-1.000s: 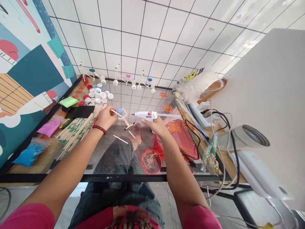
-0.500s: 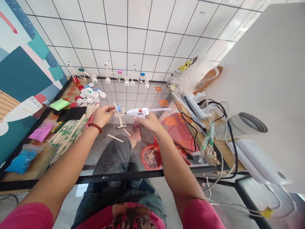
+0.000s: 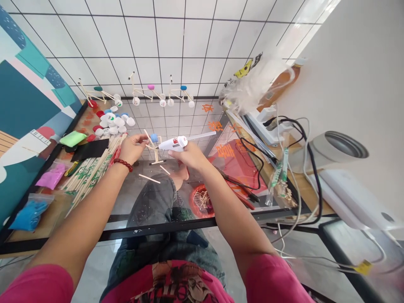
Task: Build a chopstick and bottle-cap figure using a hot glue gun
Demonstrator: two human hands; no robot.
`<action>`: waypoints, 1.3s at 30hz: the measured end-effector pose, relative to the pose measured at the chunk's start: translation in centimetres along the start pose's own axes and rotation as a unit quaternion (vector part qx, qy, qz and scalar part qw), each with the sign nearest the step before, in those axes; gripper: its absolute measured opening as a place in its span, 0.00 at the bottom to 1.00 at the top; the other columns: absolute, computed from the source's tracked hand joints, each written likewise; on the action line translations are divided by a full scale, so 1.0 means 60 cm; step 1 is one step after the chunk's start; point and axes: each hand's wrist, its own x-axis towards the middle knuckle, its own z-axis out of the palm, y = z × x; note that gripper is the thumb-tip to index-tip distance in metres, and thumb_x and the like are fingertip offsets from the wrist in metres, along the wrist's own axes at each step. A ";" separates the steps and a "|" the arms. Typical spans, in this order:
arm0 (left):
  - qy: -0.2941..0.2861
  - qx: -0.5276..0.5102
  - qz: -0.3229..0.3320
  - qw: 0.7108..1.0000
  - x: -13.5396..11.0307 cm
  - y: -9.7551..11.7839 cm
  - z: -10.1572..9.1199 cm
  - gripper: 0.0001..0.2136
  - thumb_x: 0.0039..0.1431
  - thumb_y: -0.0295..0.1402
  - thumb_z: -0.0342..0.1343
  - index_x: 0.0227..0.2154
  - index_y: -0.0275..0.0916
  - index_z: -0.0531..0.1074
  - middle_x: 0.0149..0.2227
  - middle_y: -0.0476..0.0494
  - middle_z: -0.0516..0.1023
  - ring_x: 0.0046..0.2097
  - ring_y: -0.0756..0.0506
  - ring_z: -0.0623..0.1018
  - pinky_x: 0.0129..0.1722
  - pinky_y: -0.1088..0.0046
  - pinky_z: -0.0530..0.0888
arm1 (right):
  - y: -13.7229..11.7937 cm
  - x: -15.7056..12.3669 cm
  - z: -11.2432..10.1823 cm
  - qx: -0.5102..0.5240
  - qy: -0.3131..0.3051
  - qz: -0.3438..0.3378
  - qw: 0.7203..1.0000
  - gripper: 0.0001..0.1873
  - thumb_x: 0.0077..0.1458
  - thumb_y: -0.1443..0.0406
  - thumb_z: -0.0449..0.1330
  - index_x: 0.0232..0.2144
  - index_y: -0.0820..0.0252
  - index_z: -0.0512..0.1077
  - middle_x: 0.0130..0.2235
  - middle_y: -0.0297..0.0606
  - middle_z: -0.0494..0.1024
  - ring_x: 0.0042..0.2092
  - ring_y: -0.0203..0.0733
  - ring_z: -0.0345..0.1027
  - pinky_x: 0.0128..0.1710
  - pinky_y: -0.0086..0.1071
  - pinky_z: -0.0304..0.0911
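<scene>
Your left hand (image 3: 131, 147) pinches a small stick frame (image 3: 153, 148) with a blue cap (image 3: 154, 137) on top. The frame is held upright just above the glass table (image 3: 158, 229), around its middle. Your right hand (image 3: 189, 156) is clenched round a white glue gun (image 3: 173, 144). The nozzle points left at the frame just under the cap; touching or a hair off, can't tell. The frame sits between both hands, just right of your left fingertips and just left of the gun's tip. Two loose sticks (image 3: 149, 178) lie on the glass, nearer you than the frame. A stick bundle (image 3: 91, 170) lies toward the left edge, beside your left wrist and its bead bracelet (image 3: 123, 164). A pile of bottle caps (image 3: 113, 122) sits toward the far left corner. Three stick bikes (image 3: 147, 91) stand along the far edge. A red bowl (image 3: 202, 200) of stick bits shows through the glass by your right forearm.
</scene>
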 end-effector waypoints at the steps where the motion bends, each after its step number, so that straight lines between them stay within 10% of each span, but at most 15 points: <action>1: 0.000 -0.001 0.003 1.000 0.000 0.000 0.000 0.14 0.50 0.34 0.60 0.40 0.40 0.81 0.34 0.45 0.82 0.39 0.42 0.79 0.44 0.67 0.74 | -0.002 0.000 0.001 -0.003 -0.002 0.001 1.000 0.11 0.46 0.58 0.67 0.34 0.56 0.80 0.31 0.35 0.81 0.35 0.43 0.74 0.39 0.36 0.67; 39: 0.005 -0.019 0.010 1.000 0.001 -0.009 0.001 0.13 0.49 0.35 0.63 0.39 0.40 0.81 0.34 0.44 0.82 0.39 0.43 0.78 0.43 0.66 0.73 | -0.007 -0.004 0.004 -0.057 -0.028 0.006 0.998 0.09 0.46 0.63 0.65 0.33 0.57 0.79 0.34 0.34 0.80 0.39 0.44 0.73 0.43 0.37 0.67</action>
